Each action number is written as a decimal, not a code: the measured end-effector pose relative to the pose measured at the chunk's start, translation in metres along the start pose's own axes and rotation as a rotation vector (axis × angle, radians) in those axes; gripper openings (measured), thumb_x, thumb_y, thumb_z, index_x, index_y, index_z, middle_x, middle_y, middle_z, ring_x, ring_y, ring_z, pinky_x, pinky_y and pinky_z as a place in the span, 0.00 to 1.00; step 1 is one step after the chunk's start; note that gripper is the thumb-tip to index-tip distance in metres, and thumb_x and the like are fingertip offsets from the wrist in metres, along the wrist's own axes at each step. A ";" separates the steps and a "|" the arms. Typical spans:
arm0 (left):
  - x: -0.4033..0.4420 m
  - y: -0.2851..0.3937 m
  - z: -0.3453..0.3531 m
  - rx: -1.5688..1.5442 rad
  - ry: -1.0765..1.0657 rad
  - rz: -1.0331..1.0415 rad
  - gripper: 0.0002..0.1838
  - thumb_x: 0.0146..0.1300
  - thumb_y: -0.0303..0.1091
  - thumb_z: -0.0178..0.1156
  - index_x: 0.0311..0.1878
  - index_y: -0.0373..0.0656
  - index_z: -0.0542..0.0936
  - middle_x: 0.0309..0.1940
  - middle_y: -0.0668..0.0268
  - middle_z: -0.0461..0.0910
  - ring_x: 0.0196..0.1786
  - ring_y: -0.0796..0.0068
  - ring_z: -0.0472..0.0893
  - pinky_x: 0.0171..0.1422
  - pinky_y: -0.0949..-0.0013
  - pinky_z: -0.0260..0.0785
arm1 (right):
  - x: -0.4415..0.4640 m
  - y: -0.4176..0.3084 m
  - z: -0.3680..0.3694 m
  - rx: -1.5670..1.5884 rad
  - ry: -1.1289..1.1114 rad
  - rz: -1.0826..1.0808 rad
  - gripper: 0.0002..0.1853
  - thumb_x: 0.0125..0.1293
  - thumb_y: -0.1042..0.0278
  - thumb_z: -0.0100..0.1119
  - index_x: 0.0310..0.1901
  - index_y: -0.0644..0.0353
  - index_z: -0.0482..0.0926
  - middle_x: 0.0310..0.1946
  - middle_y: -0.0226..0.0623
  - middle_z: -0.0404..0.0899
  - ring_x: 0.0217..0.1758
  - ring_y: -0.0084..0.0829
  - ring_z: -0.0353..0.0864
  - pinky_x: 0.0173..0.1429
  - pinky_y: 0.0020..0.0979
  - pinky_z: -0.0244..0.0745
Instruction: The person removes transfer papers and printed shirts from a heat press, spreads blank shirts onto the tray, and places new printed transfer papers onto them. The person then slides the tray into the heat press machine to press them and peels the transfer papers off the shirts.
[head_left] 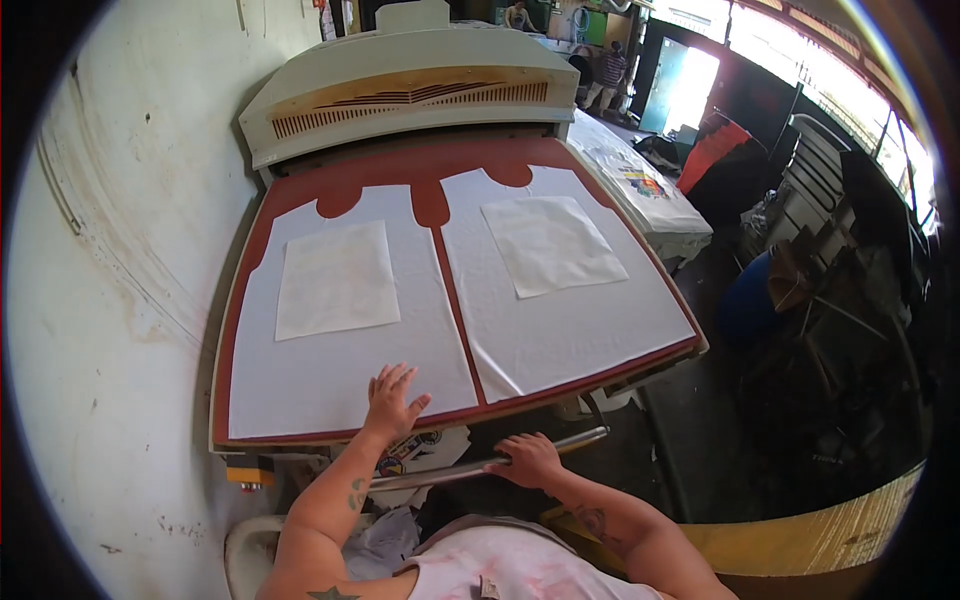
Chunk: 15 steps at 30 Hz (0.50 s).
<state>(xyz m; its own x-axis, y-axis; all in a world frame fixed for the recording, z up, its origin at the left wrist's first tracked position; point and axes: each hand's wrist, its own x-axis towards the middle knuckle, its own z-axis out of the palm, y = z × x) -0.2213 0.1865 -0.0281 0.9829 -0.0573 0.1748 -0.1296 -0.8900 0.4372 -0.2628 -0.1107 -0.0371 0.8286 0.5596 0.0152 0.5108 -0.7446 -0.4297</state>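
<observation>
My left hand (395, 402) is open, fingers spread, at the front edge of the left white fabric panel (340, 370). Whether it presses on the cloth or hovers just above, I cannot tell. My right hand (527, 460) is closed over the metal bar (440, 477) that runs along the front of the press. Beside the left panel lies a second white panel (560, 330), both flat on the red press bed (455, 290) with curved neck cut-outs at the far end. A white sheet (338, 280) rests on the left panel, another sheet (555, 245) on the right one.
The press's vented hood (410, 90) stands beyond the bed. A wall (120, 250) closes off the left. On the right are a table with printed cloth (640, 180), a blue drum (750, 295) and a metal rack (810, 170). People (610, 75) are in the background.
</observation>
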 end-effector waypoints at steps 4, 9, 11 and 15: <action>-0.029 0.049 0.016 -0.060 -0.012 0.043 0.33 0.64 0.59 0.53 0.65 0.47 0.70 0.67 0.56 0.64 0.72 0.50 0.56 0.74 0.45 0.43 | -0.004 0.005 -0.002 -0.013 0.009 -0.055 0.29 0.53 0.32 0.59 0.41 0.52 0.82 0.39 0.32 0.82 0.48 0.34 0.79 0.53 0.38 0.67; -0.076 0.091 0.028 -0.134 0.156 0.156 0.26 0.61 0.52 0.60 0.56 0.43 0.77 0.57 0.55 0.75 0.63 0.52 0.69 0.69 0.51 0.55 | -0.007 -0.005 -0.006 -0.119 -0.044 -0.082 0.30 0.52 0.32 0.59 0.38 0.55 0.82 0.38 0.37 0.82 0.47 0.38 0.79 0.51 0.40 0.66; -0.105 0.083 0.027 -0.167 0.201 0.061 0.24 0.60 0.49 0.61 0.54 0.42 0.77 0.55 0.55 0.76 0.62 0.53 0.70 0.67 0.53 0.58 | -0.005 -0.006 0.008 -0.132 -0.039 -0.104 0.31 0.54 0.32 0.57 0.36 0.58 0.81 0.37 0.40 0.81 0.47 0.40 0.79 0.52 0.41 0.65; -0.141 0.044 0.025 -0.411 0.443 -0.229 0.17 0.59 0.40 0.63 0.48 0.40 0.78 0.47 0.56 0.79 0.53 0.54 0.75 0.61 0.57 0.65 | 0.007 -0.019 0.020 -0.151 -0.010 -0.153 0.31 0.55 0.32 0.57 0.33 0.59 0.79 0.35 0.40 0.80 0.44 0.41 0.79 0.50 0.43 0.68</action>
<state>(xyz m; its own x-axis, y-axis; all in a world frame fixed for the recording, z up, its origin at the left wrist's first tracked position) -0.3628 0.1442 -0.0553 0.8560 0.3836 0.3465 -0.0491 -0.6070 0.7932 -0.2714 -0.0855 -0.0467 0.7367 0.6734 0.0609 0.6598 -0.6962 -0.2828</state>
